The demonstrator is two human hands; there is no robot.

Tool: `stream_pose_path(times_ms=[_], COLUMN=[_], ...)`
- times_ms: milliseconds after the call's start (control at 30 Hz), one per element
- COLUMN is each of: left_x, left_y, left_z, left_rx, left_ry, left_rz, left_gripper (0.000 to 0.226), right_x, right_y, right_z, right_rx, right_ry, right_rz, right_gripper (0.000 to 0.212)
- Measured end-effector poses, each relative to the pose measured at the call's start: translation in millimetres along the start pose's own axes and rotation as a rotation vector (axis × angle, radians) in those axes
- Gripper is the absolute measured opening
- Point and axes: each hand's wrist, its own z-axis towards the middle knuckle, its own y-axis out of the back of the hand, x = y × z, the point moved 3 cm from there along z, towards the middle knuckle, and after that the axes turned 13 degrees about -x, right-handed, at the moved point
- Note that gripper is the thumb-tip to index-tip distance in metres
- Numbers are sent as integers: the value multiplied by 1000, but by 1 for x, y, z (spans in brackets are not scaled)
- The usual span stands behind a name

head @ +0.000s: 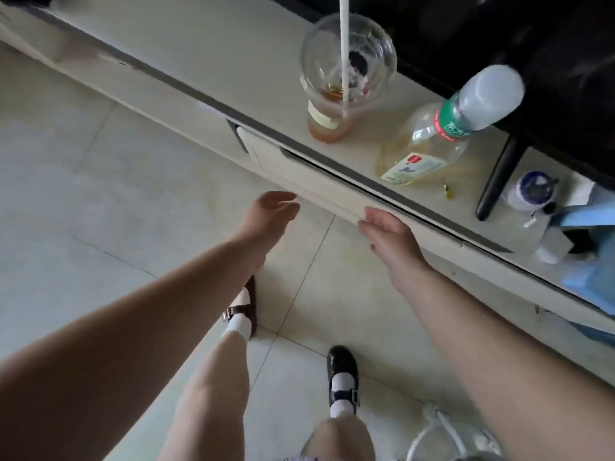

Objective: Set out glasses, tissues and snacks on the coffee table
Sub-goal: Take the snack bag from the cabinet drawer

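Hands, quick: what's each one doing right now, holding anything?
Left hand: open, fingers relaxed, holding nothing.
Right hand: open, holding nothing, at the drawer front; contact cannot be told.

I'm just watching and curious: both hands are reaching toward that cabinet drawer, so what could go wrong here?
The plastic cup with a straw and the bottle stand near the cabinet's front edge, above the drawer. A hard tug by the left hand or right hand might shake them over and spill the drink. The small yellow thing could roll off too.
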Motion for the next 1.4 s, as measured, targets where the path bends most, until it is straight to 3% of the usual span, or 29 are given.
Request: stream_pose_path(times_ms=[100,233,400,633,867,967,1100,1267,1400], left_x=[-7,-5,11,28,32,50,78,90,92], left_y=[-17,-45,-77,-90,-87,-77,-62,-53,-48], left_z=[29,66,101,129,119,115,119,119,110], left_rx=[57,144,217,194,79,62,117,115,146], left_ry=[-253,-665,-933,-1026,-1062,-1072,-926,-941,-824], left_rz=[283,724,1003,1212,1232,1276,1116,1083,1111], left_gripper=[35,56,71,82,63,52,35,30,28], right_x=[-6,-19,-47,-64,-75,-89,-106,-122,-130], right_y=[-10,-21,-37,-60,-58,-61,-57,-63,-64], right_z=[25,55,90,110,93,75,61,54,48], right_rx=[-40,-31,-36,-180,-264,-211,-178,-134,-162], right_ry=[82,283,445,605,732,655,557,460,388], right_rz=[-126,-501,-777,-855,-837,-884,-844,-745,-673], right_gripper=[47,54,50,56,51,44,35,38,34])
